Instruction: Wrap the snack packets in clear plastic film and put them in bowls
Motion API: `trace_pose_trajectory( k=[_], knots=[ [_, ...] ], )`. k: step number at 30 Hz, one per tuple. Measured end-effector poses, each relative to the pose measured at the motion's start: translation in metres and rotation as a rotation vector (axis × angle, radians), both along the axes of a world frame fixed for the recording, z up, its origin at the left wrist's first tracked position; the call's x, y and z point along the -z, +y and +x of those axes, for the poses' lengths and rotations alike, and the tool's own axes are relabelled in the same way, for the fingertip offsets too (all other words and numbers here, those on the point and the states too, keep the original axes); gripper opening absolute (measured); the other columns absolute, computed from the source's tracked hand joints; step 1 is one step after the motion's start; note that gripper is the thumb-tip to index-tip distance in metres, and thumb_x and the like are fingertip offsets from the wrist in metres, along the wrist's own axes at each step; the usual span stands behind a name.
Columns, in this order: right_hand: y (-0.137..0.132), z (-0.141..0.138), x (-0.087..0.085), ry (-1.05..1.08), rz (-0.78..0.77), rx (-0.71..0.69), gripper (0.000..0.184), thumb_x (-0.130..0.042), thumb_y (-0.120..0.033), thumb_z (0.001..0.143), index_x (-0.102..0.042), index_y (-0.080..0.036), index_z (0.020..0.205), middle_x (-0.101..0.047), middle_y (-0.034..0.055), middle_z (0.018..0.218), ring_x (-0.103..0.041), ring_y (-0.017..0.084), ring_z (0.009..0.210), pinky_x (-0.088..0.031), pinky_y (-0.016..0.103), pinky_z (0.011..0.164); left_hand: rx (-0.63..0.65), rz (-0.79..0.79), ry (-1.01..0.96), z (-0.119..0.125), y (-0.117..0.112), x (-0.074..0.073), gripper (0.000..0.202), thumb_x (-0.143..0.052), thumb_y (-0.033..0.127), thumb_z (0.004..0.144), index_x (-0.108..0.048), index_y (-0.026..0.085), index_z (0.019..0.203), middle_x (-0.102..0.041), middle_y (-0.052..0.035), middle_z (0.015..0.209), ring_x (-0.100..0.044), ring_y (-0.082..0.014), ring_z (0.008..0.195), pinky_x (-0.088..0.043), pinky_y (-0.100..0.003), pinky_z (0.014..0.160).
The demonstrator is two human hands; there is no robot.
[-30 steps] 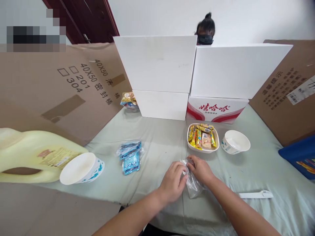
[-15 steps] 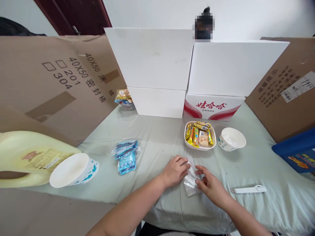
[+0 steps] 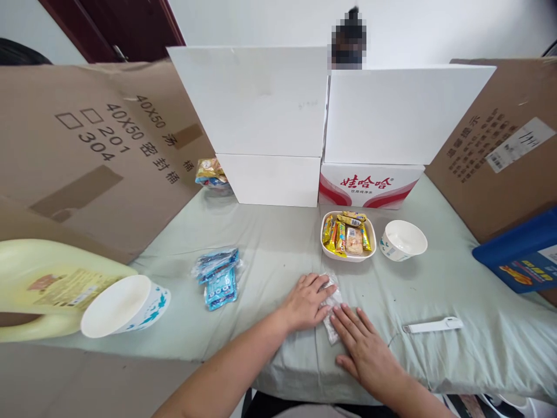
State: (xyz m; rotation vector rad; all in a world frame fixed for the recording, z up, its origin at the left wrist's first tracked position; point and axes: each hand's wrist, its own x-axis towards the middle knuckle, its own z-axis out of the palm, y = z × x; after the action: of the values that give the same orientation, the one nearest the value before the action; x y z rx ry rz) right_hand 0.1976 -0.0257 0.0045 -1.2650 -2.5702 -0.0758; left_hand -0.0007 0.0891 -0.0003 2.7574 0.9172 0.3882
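Note:
A clear crinkled plastic bag lies narrow and flattened on the cloth, partly covered by my hands. My left hand rests over its left side, fingers stretched out toward the upper part. Across its lower right side lies my right hand, palm down with the fingers straight. Just beyond them stands a white oval tub filled with yellow snack packets. To the left of my left hand is a small pile of blue packets in clear wrap.
A white paper bowl stands right of the tub, and another bowl tilts against a yellow jug. A white folding cutter-like tool lies at right. White boxes and brown cardboard border the table. A person's head shows behind.
My right hand has gone from curled fingers at the bag's edge to lying flat on it. The bag looks narrower. The view has shifted slightly.

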Motion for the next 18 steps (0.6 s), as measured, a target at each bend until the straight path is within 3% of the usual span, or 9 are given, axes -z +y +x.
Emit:
trace_pose_trajectory(
  k=[3, 6, 9, 14, 18],
  knots=[
    [-0.009, 0.011, 0.004, 0.120, -0.074, 0.059, 0.042, -0.056, -0.027, 0.089, -0.052, -0.020, 0.130, -0.057, 0.0091, 0.133, -0.051, 0.025, 0.123, -0.044, 0.043, 0.099, 0.006, 0.003, -0.032, -0.001, 0.001, 0.001, 0.051, -0.058, 0.030, 0.085, -0.048, 0.023, 0.134, -0.052, -0.0099, 0.134, -0.046, -0.0313, 0.117, -0.040, -0.049, 0.098],
    [-0.009, 0.025, 0.005, 0.340, -0.114, 0.254, 0.026, -0.046, -0.024, 0.094, -0.059, -0.022, 0.116, -0.065, 0.0086, 0.111, -0.061, 0.021, 0.103, -0.050, 0.037, 0.087, 0.001, 0.005, -0.136, -0.002, 0.003, 0.006, 0.042, -0.054, 0.021, 0.085, -0.050, 0.018, 0.127, -0.053, -0.0129, 0.131, -0.049, -0.0301, 0.114, -0.042, -0.049, 0.097],
    [0.002, 0.032, 0.006, 0.468, -0.144, 0.407, 0.022, -0.043, -0.027, 0.096, -0.062, -0.021, 0.104, -0.066, 0.0077, 0.094, -0.062, 0.021, 0.090, -0.052, 0.036, 0.079, -0.027, -0.013, -0.315, -0.004, 0.006, 0.012, 0.027, -0.045, 0.012, 0.087, -0.054, 0.016, 0.112, -0.055, -0.0142, 0.122, -0.053, -0.0256, 0.110, -0.046, -0.044, 0.095],
    [0.019, 0.023, 0.006, 0.508, -0.226, 0.418, 0.017, -0.049, -0.029, 0.093, -0.063, -0.021, 0.097, -0.066, 0.0065, 0.090, -0.061, 0.022, 0.088, -0.052, 0.037, 0.077, -0.063, -0.033, -0.493, -0.006, 0.008, 0.011, 0.025, -0.040, 0.005, 0.085, -0.054, 0.018, 0.101, -0.056, -0.0113, 0.112, -0.056, -0.0205, 0.103, -0.051, -0.037, 0.088],
    [0.023, 0.013, 0.002, 0.519, -0.189, 0.391, 0.015, -0.050, -0.027, 0.091, -0.063, -0.021, 0.097, -0.066, 0.0064, 0.092, -0.061, 0.022, 0.090, -0.051, 0.037, 0.079, -0.349, 0.099, -0.538, -0.008, 0.013, 0.008, 0.018, -0.045, 0.008, 0.085, -0.056, 0.018, 0.095, -0.059, -0.0093, 0.099, -0.054, -0.0232, 0.095, -0.048, -0.041, 0.083]
  ],
)
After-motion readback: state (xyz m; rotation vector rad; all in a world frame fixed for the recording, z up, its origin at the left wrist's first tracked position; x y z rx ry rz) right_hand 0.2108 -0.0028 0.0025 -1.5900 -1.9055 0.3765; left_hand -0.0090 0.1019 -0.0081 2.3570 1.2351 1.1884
